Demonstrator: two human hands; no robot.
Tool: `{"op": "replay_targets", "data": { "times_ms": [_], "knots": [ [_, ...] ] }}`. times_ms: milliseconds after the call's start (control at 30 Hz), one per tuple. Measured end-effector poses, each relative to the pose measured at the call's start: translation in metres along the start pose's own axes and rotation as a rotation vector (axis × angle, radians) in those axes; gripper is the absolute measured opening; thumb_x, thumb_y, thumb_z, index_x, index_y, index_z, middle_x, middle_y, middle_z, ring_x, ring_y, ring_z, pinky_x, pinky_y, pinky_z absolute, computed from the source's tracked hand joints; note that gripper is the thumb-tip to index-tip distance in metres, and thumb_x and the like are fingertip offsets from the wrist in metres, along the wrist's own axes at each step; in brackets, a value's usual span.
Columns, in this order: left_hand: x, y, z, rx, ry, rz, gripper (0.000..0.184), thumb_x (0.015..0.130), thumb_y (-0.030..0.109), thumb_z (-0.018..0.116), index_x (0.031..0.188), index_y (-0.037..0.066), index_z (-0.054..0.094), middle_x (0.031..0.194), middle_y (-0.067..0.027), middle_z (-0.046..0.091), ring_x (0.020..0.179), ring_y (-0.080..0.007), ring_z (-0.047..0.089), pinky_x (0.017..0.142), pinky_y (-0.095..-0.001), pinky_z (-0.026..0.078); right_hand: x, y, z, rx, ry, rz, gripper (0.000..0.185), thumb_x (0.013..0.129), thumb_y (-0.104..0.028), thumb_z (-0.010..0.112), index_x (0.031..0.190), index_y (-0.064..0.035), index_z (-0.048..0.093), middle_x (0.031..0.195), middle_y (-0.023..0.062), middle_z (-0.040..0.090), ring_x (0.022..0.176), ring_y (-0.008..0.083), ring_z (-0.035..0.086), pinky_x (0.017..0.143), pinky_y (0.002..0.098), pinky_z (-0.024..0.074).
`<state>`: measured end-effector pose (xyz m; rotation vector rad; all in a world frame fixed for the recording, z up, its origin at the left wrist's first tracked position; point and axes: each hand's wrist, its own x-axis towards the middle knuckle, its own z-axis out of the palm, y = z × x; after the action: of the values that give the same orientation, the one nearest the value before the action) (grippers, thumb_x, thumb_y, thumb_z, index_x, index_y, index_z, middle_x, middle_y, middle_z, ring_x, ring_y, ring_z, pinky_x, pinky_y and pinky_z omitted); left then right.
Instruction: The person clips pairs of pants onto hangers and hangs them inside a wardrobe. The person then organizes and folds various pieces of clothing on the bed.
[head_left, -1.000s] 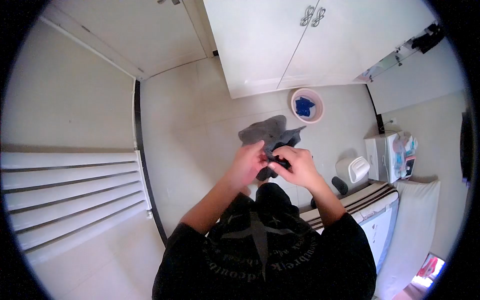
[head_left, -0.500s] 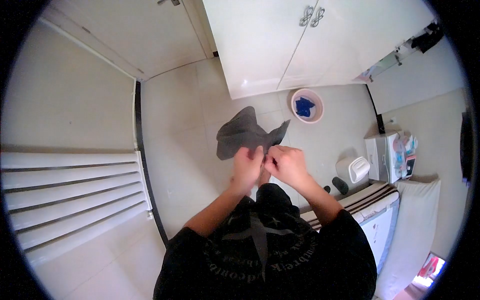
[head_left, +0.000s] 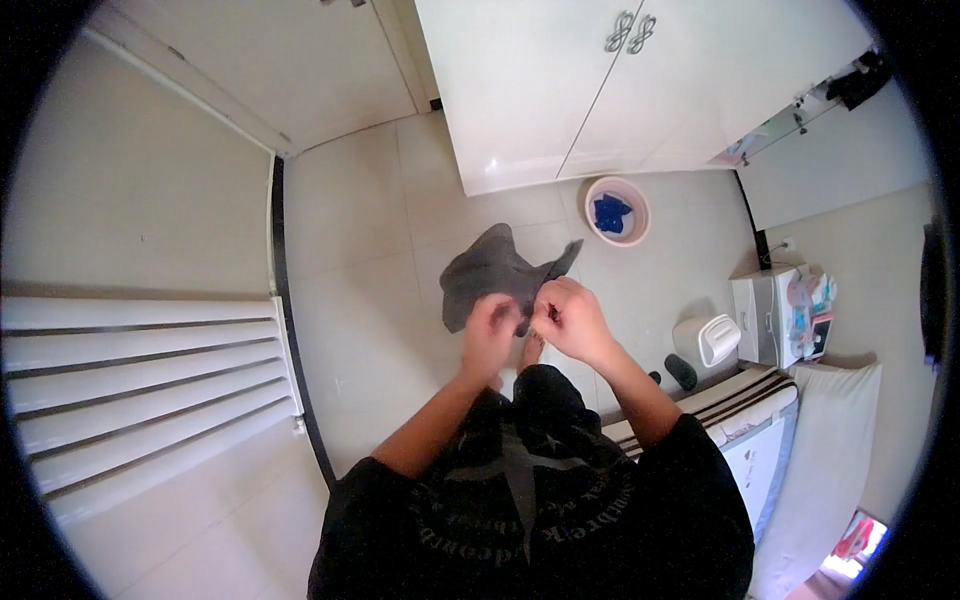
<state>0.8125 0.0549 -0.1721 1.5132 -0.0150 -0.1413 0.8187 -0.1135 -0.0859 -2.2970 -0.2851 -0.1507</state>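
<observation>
A dark grey cloth [head_left: 485, 272] hangs from my hands over the tiled floor, wide on its left side and narrowing to a point at the right. My left hand [head_left: 490, 335] is closed on the near edge of the cloth, its fingers curled and slightly blurred. Close beside it, my right hand [head_left: 572, 320] pinches the same edge, thumb against fingers. The two hands are a small gap apart. Part of a bare foot [head_left: 531, 350] shows just below them.
A pink basin [head_left: 617, 212] with a blue cloth inside stands by the white cabinet [head_left: 520, 100]. At the right are a white bin [head_left: 706, 341], dark slippers [head_left: 680, 372], a small cabinet and a bed edge [head_left: 740, 405]. A white radiator [head_left: 150, 370] is at the left.
Earlier bunched between my hands, the grey cloth has spread out to the left and hangs flatter. My hands have shifted only slightly.
</observation>
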Motion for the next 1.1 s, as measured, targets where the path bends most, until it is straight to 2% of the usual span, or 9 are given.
{"op": "replay_targets", "data": {
  "times_ms": [200, 300, 433, 467, 567, 667, 800, 1000, 1100],
  "knots": [
    [-0.002, 0.01, -0.007, 0.366, 0.015, 0.207, 0.026, 0.079, 0.003, 0.071, 0.102, 0.002, 0.059, 0.103, -0.0159, 0.062, 0.104, -0.0336, 0.062, 0.09, -0.0405, 0.05, -0.001, -0.006, -0.006, 0.131, -0.177, 0.159, 0.014, 0.074, -0.017, 0.068, 0.072, -0.0043, 0.061, 0.071, 0.0123, 0.063, 0.069, 0.0352, 0.062, 0.062, 0.0441, 0.0491],
    [0.002, -0.003, -0.006, 0.495, -0.024, 0.447, 0.028, 0.077, 0.0, 0.069, 0.105, 0.001, 0.062, 0.108, -0.016, 0.063, 0.103, -0.0341, 0.063, 0.09, -0.0397, 0.05, 0.0, -0.004, -0.009, 0.269, -0.255, 0.246, 0.016, 0.076, -0.017, 0.067, 0.075, -0.0013, 0.062, 0.071, 0.0145, 0.064, 0.065, 0.0336, 0.062, 0.06, 0.041, 0.0479],
    [0.013, -0.004, -0.007, 0.454, -0.222, 0.494, 0.024, 0.076, 0.002, 0.071, 0.098, 0.002, 0.063, 0.103, -0.0161, 0.064, 0.102, -0.037, 0.062, 0.089, -0.0423, 0.05, 0.001, 0.006, -0.012, 0.431, -0.305, 0.298, 0.017, 0.078, -0.015, 0.065, 0.076, 0.0017, 0.062, 0.069, 0.0173, 0.062, 0.061, 0.0289, 0.06, 0.059, 0.0381, 0.0462],
    [0.014, -0.002, -0.004, 0.448, -0.23, 0.531, 0.022, 0.075, 0.003, 0.072, 0.095, 0.002, 0.062, 0.099, -0.0159, 0.063, 0.099, -0.0373, 0.062, 0.087, -0.0425, 0.051, -0.001, 0.005, -0.014, 0.505, -0.268, 0.266, 0.013, 0.082, 0.0, 0.059, 0.071, 0.0017, 0.054, 0.063, -0.0016, 0.049, 0.062, 0.0035, 0.043, 0.051, 0.0259, 0.0365],
    [0.023, 0.009, -0.002, 0.477, -0.345, 0.563, 0.019, 0.073, 0.005, 0.073, 0.084, 0.003, 0.057, 0.086, -0.0145, 0.06, 0.086, -0.0367, 0.061, 0.081, -0.0433, 0.051, -0.005, 0.017, -0.021, 0.434, -0.28, 0.266, 0.012, 0.081, -0.002, 0.061, 0.07, 0.002, 0.056, 0.061, 0.0006, 0.05, 0.058, 0.0054, 0.044, 0.05, 0.0279, 0.0375],
    [0.034, 0.031, -0.005, 0.551, -0.442, 0.668, 0.022, 0.072, 0.008, 0.073, 0.076, 0.005, 0.052, 0.074, -0.012, 0.055, 0.074, -0.035, 0.058, 0.074, -0.044, 0.05, -0.007, 0.024, -0.028, 0.134, -0.319, 0.334, 0.023, 0.076, -0.021, 0.066, 0.072, 0.0015, 0.065, 0.068, 0.0216, 0.063, 0.064, 0.0354, 0.064, 0.061, 0.0426, 0.0501],
    [0.036, 0.041, -0.013, 0.702, -0.546, 0.731, 0.025, 0.073, 0.011, 0.073, 0.072, 0.005, 0.049, 0.068, -0.0116, 0.053, 0.068, -0.0335, 0.058, 0.066, -0.0452, 0.05, -0.012, 0.042, -0.024, 0.132, -0.42, 0.421, 0.027, 0.075, -0.027, 0.066, 0.071, 0.0002, 0.067, 0.07, 0.0222, 0.065, 0.068, 0.0386, 0.067, 0.064, 0.0458, 0.0522],
    [0.044, 0.058, -0.053, 0.896, -0.538, 0.508, 0.026, 0.074, 0.017, 0.074, 0.069, 0.007, 0.05, 0.068, -0.0131, 0.055, 0.063, -0.0345, 0.056, 0.057, -0.0474, 0.044, -0.031, 0.076, -0.039, -0.216, -0.34, 0.539, 0.027, 0.075, -0.028, 0.066, 0.075, -0.0013, 0.07, 0.07, 0.0207, 0.067, 0.067, 0.0362, 0.068, 0.065, 0.0447, 0.0526],
    [0.048, 0.073, -0.076, 0.914, -0.531, 0.593, 0.026, 0.074, 0.017, 0.074, 0.069, 0.008, 0.05, 0.066, -0.012, 0.054, 0.061, -0.0341, 0.055, 0.056, -0.0469, 0.042, -0.034, 0.097, -0.057, 0.109, -0.335, 0.62, 0.021, 0.075, -0.022, 0.068, 0.075, -0.0014, 0.069, 0.07, 0.0188, 0.068, 0.066, 0.0341, 0.067, 0.063, 0.0427, 0.0517]
  ]
}}
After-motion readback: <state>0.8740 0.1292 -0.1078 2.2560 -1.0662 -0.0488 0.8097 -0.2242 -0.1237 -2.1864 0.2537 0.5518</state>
